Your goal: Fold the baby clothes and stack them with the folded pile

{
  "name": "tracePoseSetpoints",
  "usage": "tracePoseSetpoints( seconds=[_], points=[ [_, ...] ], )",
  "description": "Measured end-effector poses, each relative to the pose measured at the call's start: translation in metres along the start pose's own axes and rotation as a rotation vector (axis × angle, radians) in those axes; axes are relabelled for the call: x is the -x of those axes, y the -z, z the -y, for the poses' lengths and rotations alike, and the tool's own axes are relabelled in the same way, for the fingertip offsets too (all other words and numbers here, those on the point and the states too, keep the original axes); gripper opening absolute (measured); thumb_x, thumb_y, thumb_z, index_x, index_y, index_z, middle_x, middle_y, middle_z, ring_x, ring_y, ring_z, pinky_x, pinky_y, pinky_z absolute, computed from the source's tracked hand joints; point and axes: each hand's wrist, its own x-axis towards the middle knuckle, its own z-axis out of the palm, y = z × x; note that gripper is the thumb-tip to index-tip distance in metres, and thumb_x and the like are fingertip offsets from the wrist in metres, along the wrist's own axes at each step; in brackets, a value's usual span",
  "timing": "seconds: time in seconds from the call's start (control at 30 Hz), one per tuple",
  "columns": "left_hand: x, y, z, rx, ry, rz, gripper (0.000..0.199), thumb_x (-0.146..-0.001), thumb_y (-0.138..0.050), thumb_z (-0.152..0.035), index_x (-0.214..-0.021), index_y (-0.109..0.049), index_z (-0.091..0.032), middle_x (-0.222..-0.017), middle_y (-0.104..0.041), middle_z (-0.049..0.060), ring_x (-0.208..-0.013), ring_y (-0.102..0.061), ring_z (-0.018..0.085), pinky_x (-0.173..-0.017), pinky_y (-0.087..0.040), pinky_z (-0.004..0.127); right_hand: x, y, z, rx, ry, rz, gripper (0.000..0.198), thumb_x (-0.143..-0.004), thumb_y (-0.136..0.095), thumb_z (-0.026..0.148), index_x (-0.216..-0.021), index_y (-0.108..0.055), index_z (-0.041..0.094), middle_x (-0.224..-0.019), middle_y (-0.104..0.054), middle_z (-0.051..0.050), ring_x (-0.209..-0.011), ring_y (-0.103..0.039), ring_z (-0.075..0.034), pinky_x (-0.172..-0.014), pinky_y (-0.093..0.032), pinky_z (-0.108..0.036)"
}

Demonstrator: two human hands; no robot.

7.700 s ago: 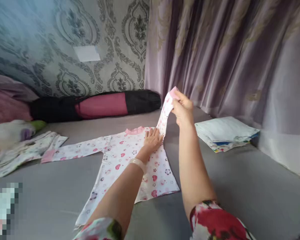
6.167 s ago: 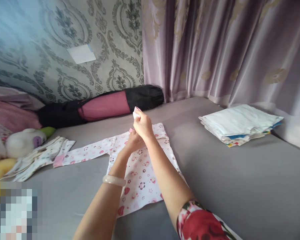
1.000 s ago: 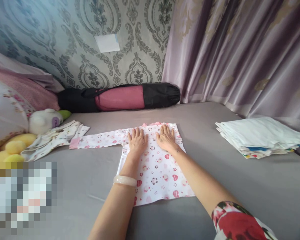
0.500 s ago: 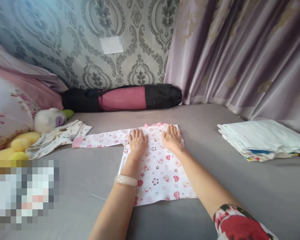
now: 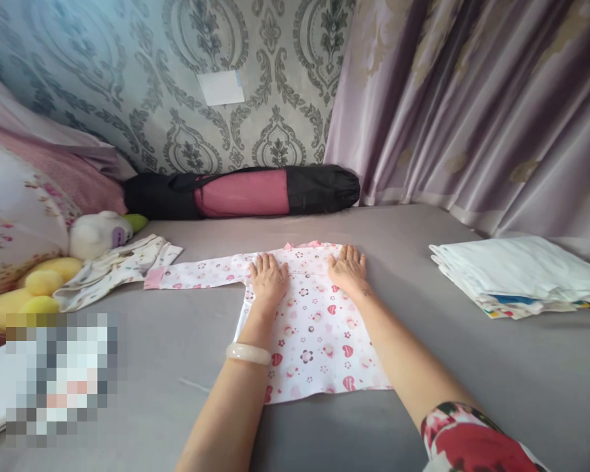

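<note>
A white child's shirt (image 5: 307, 334) printed with pink hearts and flowers lies spread on the grey sheet. One sleeve (image 5: 201, 274) with a pink cuff stretches out to the left; on the right no sleeve shows spread out. My left hand (image 5: 268, 278) rests flat on the shirt near the left shoulder, fingers apart. On the wrist below it sits a pale bangle. My right hand (image 5: 349, 267) lies flat at the right shoulder edge, its fingers stretched out and reaching past the fabric. Neither hand grips the cloth.
A pile of folded white clothes (image 5: 526, 272) lies to the right. At the left are a crumpled printed garment (image 5: 113, 272), plush toys (image 5: 98, 235) and a white object (image 5: 4, 387) partly blurred out. A black and pink roll bag (image 5: 243, 192) lies along the wall, beside purple curtains (image 5: 423, 105).
My right hand has slid a little to the right, onto the shirt's shoulder edge. My left hand stays nearly where it was. The view has shifted very slightly.
</note>
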Motion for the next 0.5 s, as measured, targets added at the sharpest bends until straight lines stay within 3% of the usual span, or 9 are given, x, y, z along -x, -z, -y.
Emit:
tracePoseSetpoints(
  seconds=[0.13,0.23,0.37,0.43,0.5],
  points=[
    [0.0,0.001,-0.001,0.053,0.018,0.009,0.054,-0.096,-0.04,-0.035,-0.138,-0.048,-0.003,-0.148,-0.043,0.023,-0.141,-0.034,0.036,-0.117,-0.021,0.054,0.0,0.0,0.0,0.007,0.002,0.002,0.066,-0.101,-0.02,0.039,-0.151,-0.024,-0.004,-0.158,-0.023,-0.02,-0.146,-0.02,-0.029,-0.118,-0.014,-0.046],
    [-0.006,0.008,0.001,0.214,0.064,-0.044,0.044,-0.096,-0.041,-0.032,-0.128,-0.056,-0.008,-0.137,-0.056,0.021,-0.133,-0.046,0.032,-0.114,-0.03,0.05,-0.001,0.001,-0.001,0.02,0.001,0.014,0.067,-0.101,-0.02,0.04,-0.151,-0.024,-0.003,-0.158,-0.023,-0.021,-0.145,-0.022,-0.03,-0.118,-0.016,-0.045],
    [-0.019,0.018,0.017,0.497,0.266,-0.319,0.036,-0.095,-0.04,-0.032,-0.117,-0.061,-0.012,-0.115,-0.067,0.018,-0.112,-0.061,0.028,-0.1,-0.045,0.041,-0.002,0.005,0.001,0.058,0.005,0.006,0.066,-0.1,-0.022,0.04,-0.15,-0.026,-0.004,-0.157,-0.025,-0.023,-0.145,-0.023,-0.032,-0.118,-0.015,-0.048],
    [-0.023,0.023,0.028,0.564,0.371,-0.471,0.032,-0.093,-0.042,-0.03,-0.11,-0.063,-0.013,-0.11,-0.068,0.017,-0.109,-0.061,0.028,-0.098,-0.045,0.042,0.001,0.006,0.007,0.071,0.077,-0.027,0.064,-0.1,-0.024,0.037,-0.15,-0.027,-0.002,-0.157,-0.024,-0.022,-0.146,-0.02,-0.031,-0.118,-0.011,-0.05],
    [-0.025,0.026,0.038,0.598,0.46,-0.547,0.028,-0.09,-0.043,-0.026,-0.105,-0.064,-0.013,-0.106,-0.067,0.017,-0.108,-0.061,0.028,-0.099,-0.044,0.043,0.008,0.007,0.017,0.05,0.215,-0.044,0.062,-0.1,-0.022,0.034,-0.152,-0.026,0.001,-0.159,-0.022,-0.019,-0.147,-0.017,-0.029,-0.119,-0.008,-0.05]
  ],
)
